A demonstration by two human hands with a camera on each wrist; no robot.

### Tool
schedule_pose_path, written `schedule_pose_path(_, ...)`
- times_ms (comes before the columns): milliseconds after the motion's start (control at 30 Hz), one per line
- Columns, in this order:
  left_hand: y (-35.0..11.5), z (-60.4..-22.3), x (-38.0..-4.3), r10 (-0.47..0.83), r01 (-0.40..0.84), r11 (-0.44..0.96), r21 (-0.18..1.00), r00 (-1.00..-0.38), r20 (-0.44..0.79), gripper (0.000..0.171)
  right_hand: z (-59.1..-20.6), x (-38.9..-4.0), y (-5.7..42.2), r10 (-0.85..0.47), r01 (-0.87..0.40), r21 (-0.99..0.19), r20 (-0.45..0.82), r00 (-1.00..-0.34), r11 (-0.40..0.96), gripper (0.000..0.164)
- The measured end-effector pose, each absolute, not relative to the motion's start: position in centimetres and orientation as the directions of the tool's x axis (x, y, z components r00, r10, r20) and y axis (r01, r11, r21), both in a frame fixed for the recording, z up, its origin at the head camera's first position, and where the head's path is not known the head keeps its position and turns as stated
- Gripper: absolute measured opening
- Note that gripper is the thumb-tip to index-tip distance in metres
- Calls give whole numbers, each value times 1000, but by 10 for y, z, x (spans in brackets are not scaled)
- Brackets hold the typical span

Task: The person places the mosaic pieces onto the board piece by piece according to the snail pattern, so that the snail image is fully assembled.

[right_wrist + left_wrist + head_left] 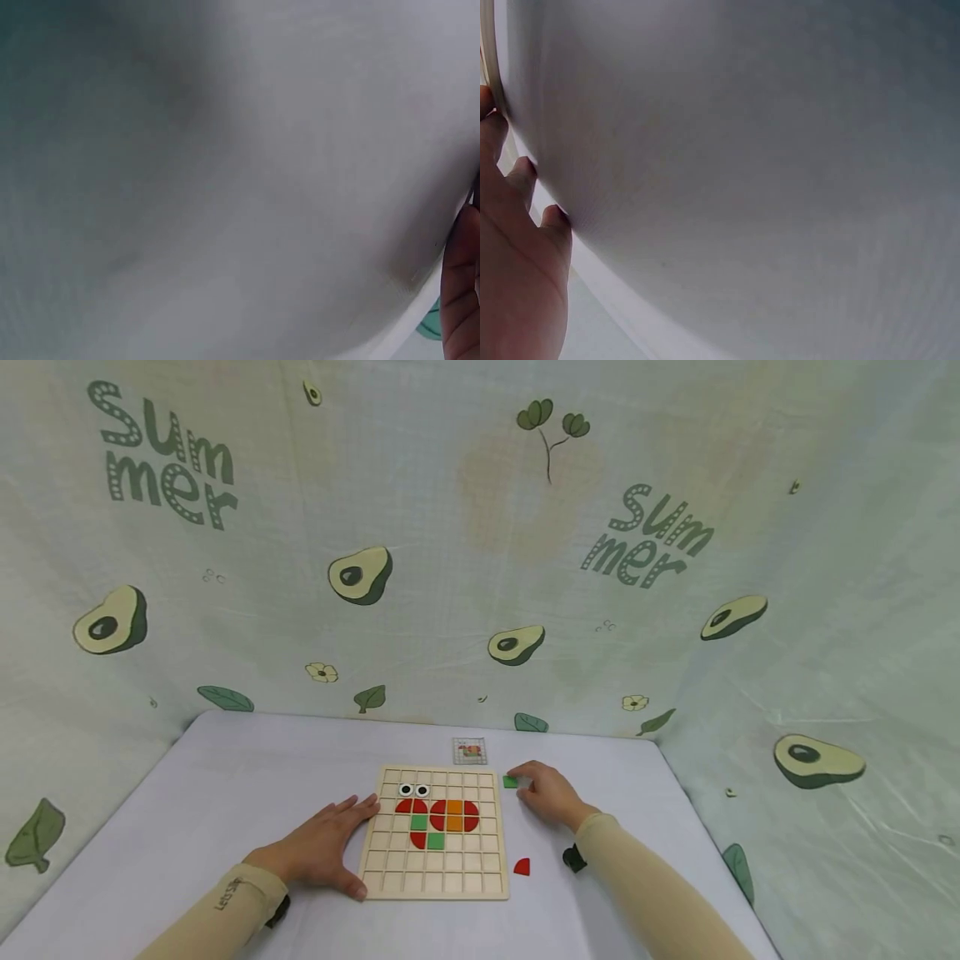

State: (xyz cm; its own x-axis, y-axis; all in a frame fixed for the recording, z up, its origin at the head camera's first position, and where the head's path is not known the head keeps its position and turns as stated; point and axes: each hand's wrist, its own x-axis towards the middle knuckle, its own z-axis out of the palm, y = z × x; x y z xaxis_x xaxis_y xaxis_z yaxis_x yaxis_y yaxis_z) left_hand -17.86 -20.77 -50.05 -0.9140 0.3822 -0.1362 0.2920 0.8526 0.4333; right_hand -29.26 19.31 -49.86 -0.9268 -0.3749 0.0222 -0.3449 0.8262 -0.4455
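Observation:
My left hand rests with spread fingers along the left edge of a wooden grid board, its thumb at the lower left corner. In the left wrist view, fingers reach toward the board's edge. On the board lie two round eye tiles, several red curved tiles, two orange tiles and two green square tiles. Right of the board, my right hand has its index fingertip at the upper edge of a loose green square tile, the thumb apart from it.
A red quarter-circle tile lies right of the board, near its lower corner. Behind the board is a small pattern card. The white table meets a printed cloth at the back and sides.

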Motion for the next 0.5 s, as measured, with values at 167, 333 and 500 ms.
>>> schedule_pose_path(167, -207, -498, -178, 379, 288, 851, 438, -916, -134, 130, -503, -294, 192, -371, -343, -440, 24, -928, 830, 31)
schedule_pose_path(333, -207, -499, -178, 384, 295, 847, 441, -915, -126, 130, -505, -295, 191, -370, -340, -440, 19, -929, 831, 34)
schedule_pose_path(500, -207, -499, -178, 388, 301, 847, 439, -913, -123, 130, -503, -295, 188, -379, -355, -411, 24, -925, 840, 33)
